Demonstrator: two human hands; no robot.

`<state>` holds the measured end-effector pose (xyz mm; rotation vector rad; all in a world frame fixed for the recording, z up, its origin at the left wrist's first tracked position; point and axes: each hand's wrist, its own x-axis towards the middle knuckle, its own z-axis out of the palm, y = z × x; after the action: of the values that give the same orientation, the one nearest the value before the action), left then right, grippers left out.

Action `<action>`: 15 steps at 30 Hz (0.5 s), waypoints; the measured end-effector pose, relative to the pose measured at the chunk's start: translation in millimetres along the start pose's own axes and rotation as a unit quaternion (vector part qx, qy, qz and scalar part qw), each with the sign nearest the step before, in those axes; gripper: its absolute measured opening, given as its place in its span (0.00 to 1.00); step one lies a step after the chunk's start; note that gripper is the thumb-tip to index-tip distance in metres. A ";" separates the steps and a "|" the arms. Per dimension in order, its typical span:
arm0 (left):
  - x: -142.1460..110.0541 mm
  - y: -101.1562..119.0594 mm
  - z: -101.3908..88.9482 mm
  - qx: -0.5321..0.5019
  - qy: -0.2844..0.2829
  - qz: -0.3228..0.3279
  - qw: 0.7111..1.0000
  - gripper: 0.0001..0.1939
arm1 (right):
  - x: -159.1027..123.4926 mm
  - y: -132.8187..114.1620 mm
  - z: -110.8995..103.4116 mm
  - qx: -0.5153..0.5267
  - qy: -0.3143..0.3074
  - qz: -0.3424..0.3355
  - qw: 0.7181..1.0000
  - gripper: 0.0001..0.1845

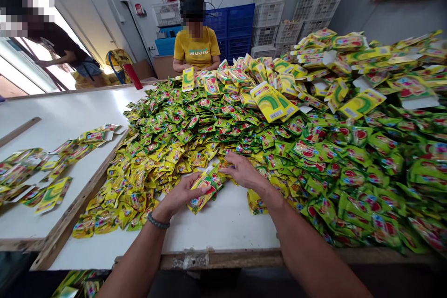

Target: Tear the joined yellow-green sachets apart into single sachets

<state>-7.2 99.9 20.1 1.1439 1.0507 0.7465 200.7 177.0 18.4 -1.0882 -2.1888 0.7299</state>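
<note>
My left hand (179, 195) grips a flat yellow-green carton (199, 201) with a red fruit picture, its thumb lying across the front. The carton is tilted above the white table (223, 228). At its far right end, my right hand (246, 174) has its fingers closed on a small packet, partly hidden by the fingers. Around both hands lie heaped small shiny packets: yellow ones (132, 198) to the left and in front, green ones (352, 177) with red fruit prints to the right.
Flat yellow cartons (274, 102) are piled on the packets at the back and right. A wooden strip (84, 195) divides the table; more cartons (54, 194) lie beyond it. A person in a yellow shirt (197, 49) sits opposite; another person (64, 49) stands far left. Crates (270, 9) stand behind.
</note>
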 end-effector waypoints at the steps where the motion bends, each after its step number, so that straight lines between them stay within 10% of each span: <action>1: 0.0 0.7 1.4 -0.001 -0.007 0.000 1.000 0.18 | -0.1 -1.2 1.4 -0.003 -0.010 -0.002 1.000 0.10; 15: 3.0 4.0 8.7 -0.040 0.021 0.008 0.999 0.20 | -1.8 -18.0 15.0 0.070 0.109 0.109 0.986 0.14</action>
<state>2.1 100.7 23.7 1.0736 1.0394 0.8205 181.8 163.0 20.0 -1.2826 -1.8270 0.8033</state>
